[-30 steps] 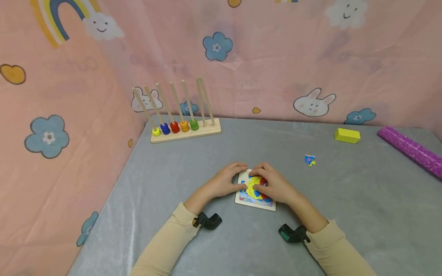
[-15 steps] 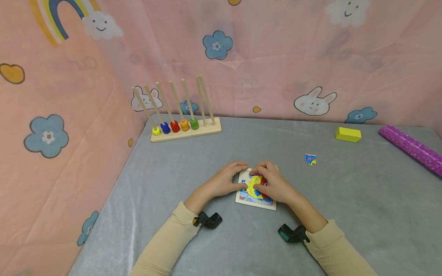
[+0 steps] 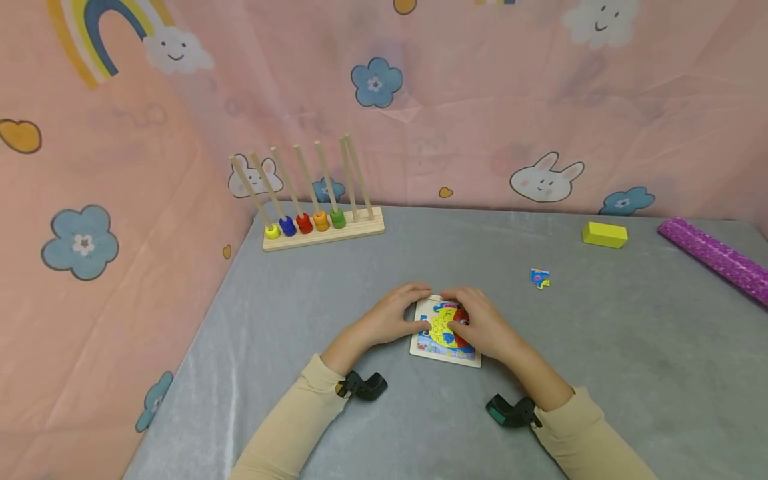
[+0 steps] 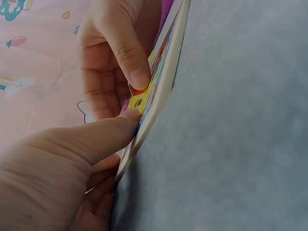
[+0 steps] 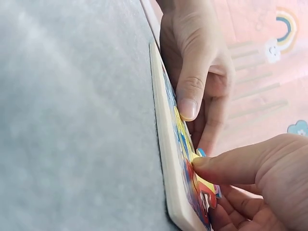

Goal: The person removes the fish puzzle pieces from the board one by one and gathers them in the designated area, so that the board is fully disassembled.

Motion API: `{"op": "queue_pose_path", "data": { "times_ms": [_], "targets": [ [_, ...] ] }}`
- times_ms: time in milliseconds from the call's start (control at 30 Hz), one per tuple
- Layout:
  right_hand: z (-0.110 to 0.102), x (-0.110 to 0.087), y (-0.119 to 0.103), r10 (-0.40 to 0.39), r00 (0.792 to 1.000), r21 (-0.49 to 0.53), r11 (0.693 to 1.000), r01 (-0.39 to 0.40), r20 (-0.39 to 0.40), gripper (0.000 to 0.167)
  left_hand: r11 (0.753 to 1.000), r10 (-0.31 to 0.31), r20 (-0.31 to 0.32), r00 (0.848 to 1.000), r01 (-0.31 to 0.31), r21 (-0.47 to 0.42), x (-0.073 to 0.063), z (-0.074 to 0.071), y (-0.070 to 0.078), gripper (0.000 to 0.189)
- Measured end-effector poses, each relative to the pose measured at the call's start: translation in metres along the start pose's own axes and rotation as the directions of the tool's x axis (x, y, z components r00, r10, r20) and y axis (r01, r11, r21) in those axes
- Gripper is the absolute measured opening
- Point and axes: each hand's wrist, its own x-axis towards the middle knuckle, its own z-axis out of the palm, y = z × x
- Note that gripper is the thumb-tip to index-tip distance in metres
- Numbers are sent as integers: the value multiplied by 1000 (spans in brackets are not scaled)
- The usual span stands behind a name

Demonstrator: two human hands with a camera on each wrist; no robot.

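Observation:
A small wooden puzzle board (image 3: 423,308) with a yellow and red fish picture lies flat on the grey table. My left hand (image 3: 393,315) holds its left side, thumb on the picture and fingers along the far-left edge. My right hand (image 3: 487,327) is at the right side, pinching a puzzle piece (image 5: 206,186) of yellow, red and blue. In the right wrist view that piece stands slightly raised and tilted above the board. The right fingertips are partly hidden behind it. A loose blue and yellow puzzle piece (image 3: 540,277) lies apart, beyond the right hand.
At the back left stands a wooden peg rack (image 3: 324,237) with coloured beads on several of its pegs. A yellow block (image 3: 604,235) and a purple glittery roll (image 3: 714,257) lie at the back right. A pink patterned cloth (image 3: 468,133) hangs behind the table.
My right hand has shifted slightly right, its thumb and fingers moving off the middle of the board, so more of the fish shows. The left hand stays in place.

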Motion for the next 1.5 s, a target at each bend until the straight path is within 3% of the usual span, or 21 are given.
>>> {"op": "queue_pose_path", "data": {
  "times_ms": [167, 1033, 1200, 1500],
  "targets": [
    [0, -1, 0, -7, 1000, -11, 1000, 7, -20, 36, 1000, 0, -1, 1000, 0, 1, 0, 0, 0, 60],
    [-5, 0, 5, 37, 999, -6, 999, -37, -34, 35, 1000, -8, -2, 1000, 8, 2, 1, 1, -1, 60],
    [-14, 0, 9, 12, 999, 25, 1000, -11, -37, 35, 1000, -8, -3, 1000, 8, 8, 1, 1, -1, 59],
    [-51, -6, 28, 63, 993, 52, 997, -58, -96, 38, 1000, -4, -1, 1000, 4, 11, 1, 2, -1, 60]
  ]
}}
